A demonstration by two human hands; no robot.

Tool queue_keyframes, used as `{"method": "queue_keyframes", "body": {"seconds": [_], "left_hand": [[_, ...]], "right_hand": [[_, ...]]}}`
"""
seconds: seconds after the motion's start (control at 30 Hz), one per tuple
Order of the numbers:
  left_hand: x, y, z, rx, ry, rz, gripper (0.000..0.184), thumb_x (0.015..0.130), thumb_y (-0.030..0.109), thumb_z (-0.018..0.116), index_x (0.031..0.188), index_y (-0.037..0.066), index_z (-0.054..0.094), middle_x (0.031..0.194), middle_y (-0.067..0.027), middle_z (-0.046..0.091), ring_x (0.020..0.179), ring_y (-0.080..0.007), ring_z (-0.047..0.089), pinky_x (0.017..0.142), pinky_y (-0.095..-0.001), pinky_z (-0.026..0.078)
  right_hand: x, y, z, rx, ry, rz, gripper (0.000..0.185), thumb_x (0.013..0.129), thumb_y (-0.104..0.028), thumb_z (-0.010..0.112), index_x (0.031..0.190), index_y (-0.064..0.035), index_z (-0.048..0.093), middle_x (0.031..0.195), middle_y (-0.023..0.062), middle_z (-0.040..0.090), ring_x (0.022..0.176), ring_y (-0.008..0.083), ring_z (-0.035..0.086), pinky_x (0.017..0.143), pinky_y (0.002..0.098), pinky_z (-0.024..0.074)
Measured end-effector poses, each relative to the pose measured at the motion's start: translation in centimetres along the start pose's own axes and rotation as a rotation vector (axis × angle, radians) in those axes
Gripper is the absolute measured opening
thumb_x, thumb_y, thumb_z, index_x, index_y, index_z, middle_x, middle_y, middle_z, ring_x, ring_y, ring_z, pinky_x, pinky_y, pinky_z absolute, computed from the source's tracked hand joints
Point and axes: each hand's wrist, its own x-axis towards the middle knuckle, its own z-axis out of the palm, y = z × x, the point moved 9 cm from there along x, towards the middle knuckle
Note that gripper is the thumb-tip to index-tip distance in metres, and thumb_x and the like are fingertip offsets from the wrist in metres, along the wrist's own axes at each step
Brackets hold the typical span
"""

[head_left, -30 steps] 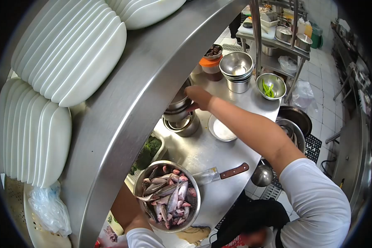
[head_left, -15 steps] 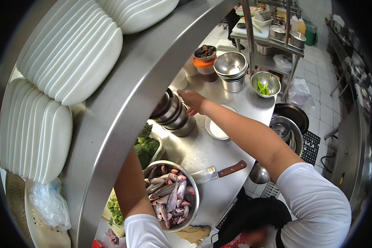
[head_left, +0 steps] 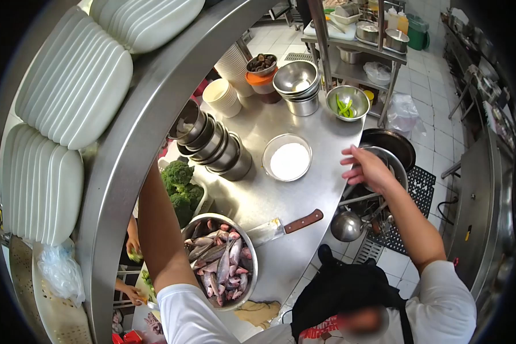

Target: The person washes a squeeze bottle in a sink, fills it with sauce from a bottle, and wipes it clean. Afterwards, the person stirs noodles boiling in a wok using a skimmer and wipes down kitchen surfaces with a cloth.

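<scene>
My right hand [head_left: 368, 169] hangs over the table's right edge with its fingers apart, holding nothing. It is nearest a metal bowl of white powder [head_left: 289, 161], with a gap between. My left forearm reaches up beneath the steel shelf, which hides my left hand. Beside that arm stands a large metal bowl [head_left: 254, 269] heaped with whole fish [head_left: 221, 261]. A cleaver [head_left: 286, 227] with a wooden handle lies to the bowl's right. Beyond the broccoli [head_left: 180, 192], a leaning stack of metal pots [head_left: 218, 146] stands partly behind the shelf.
Stacked white plates [head_left: 71, 80] fill the steel shelf [head_left: 135, 143]. At the back are paper tubs [head_left: 222, 97], nested metal bowls [head_left: 296, 83] and a bowl of green peppers [head_left: 350, 103]. A co-worker's hands [head_left: 133, 294] show at left. Pans and a ladle [head_left: 346, 226] sit below the table's right edge.
My right hand has moved right, from beside the pot stack to over the table edge. The view has shifted, so the paper tubs and a co-worker's hands now show.
</scene>
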Motion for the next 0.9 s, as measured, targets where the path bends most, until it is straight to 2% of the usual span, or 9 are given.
{"method": "queue_keyframes", "body": {"seconds": [0.1,0.23,0.37,0.53,0.57,0.63,0.7,0.8,0.9], "left_hand": [[0.8,3.0,0.2,0.456,0.038,-0.039,0.021,0.081,0.019,0.065,0.064,0.008,0.060,0.050,-0.0036,0.051,0.037,-0.0149,0.047,0.035,-0.0316,0.037],[0.0,4.3,0.0,0.765,0.144,-0.084,0.025,0.081,0.023,0.064,0.062,0.007,0.060,0.048,-0.0046,0.050,0.036,-0.0162,0.046,0.035,-0.0335,0.035],[0.5,3.5,-0.7,0.609,0.083,-0.154,0.026,0.081,0.027,0.064,0.065,0.007,0.061,0.048,-0.0048,0.050,0.036,-0.0164,0.045,0.034,-0.0337,0.034],[0.0,3.0,0.2,0.355,0.002,-0.208,0.029,0.082,0.032,0.064,0.069,0.007,0.063,0.049,-0.0047,0.049,0.036,-0.0167,0.044,0.034,-0.0341,0.033],[-0.5,3.5,-0.2,0.319,0.085,-0.154,0.030,0.082,0.034,0.066,0.070,0.007,0.063,0.048,-0.0045,0.049,0.036,-0.0168,0.044,0.034,-0.0346,0.033],[-3.9,5.3,-0.9,0.270,0.207,-0.108,0.034,0.083,0.039,0.068,0.073,0.007,0.063,0.049,-0.0047,0.049,0.037,-0.0174,0.045,0.035,-0.0359,0.034],[-5.7,5.6,-1.8,0.241,0.285,-0.120,0.039,0.084,0.044,0.070,0.076,0.007,0.064,0.052,-0.0056,0.050,0.038,-0.0182,0.047,0.037,-0.0374,0.036],[-12.5,8.1,-1.7,0.356,0.245,-0.047,0.037,0.084,0.040,0.072,0.082,0.004,0.063,0.059,-0.0081,0.054,0.045,-0.0180,0.051,0.043,-0.0363,0.040],[-22.8,12.8,1.6,0.472,0.266,0.164,0.038,0.086,0.038,0.071,0.081,0.003,0.058,0.063,-0.0091,0.054,0.046,-0.0183,0.052,0.048,-0.0357,0.041]], "right_hand": [[-2.4,1.9,-2.3,0.049,0.033,0.027,0.056,0.101,-0.051,0.041,0.132,-0.0045,0.049,0.115,0.0116,0.060,0.080,0.0205,0.067,0.066,0.0321,0.0563],[-4.7,4.7,-4.4,0.087,0.081,0.093,0.056,0.101,-0.051,0.040,0.131,-0.0051,0.050,0.113,0.0106,0.061,0.080,0.0204,0.067,0.067,0.0318,0.0562],[-7.1,6.0,-6.3,0.125,0.086,0.090,0.052,0.103,-0.047,0.038,0.132,-0.0051,0.049,0.111,0.0111,0.062,0.081,0.0211,0.067,0.067,0.0324,0.0566],[-9.7,6.4,-9.2,0.109,0.172,0.090,0.049,0.104,-0.043,0.038,0.132,-0.0050,0.050,0.110,0.0101,0.062,0.081,0.0166,0.066,0.067,0.0280,0.0559],[-10.1,6.3,-9.5,0.069,0.184,0.061,0.048,0.104,-0.043,0.039,0.132,-0.0051,0.050,0.110,0.0099,0.062,0.080,0.0161,0.066,0.067,0.0276,0.0555],[-11.0,6.5,-9.9,-0.011,0.203,0.007,0.047,0.103,-0.042,0.041,0.132,-0.0051,0.050,0.110,0.0094,0.062,0.078,0.0151,0.065,0.066,0.0267,0.0548],[-10.6,7.4,-9.5,-0.077,0.208,0.006,0.045,0.101,-0.039,0.049,0.128,-0.0047,0.053,0.107,0.0080,0.064,0.076,0.0120,0.063,0.064,0.0244,0.0526],[-6.7,8.5,-5.5,-0.138,0.077,-0.039,0.040,0.097,-0.035,0.057,0.123,-0.0038,0.057,0.103,0.0079,0.066,0.072,0.0122,0.064,0.060,0.0248,0.0523],[0.1,9.4,0.5,-0.092,-0.077,-0.080,0.042,0.094,-0.034,0.061,0.120,-0.0007,0.058,0.098,0.0090,0.066,0.066,0.0146,0.065,0.054,0.0272,0.0524]]}}
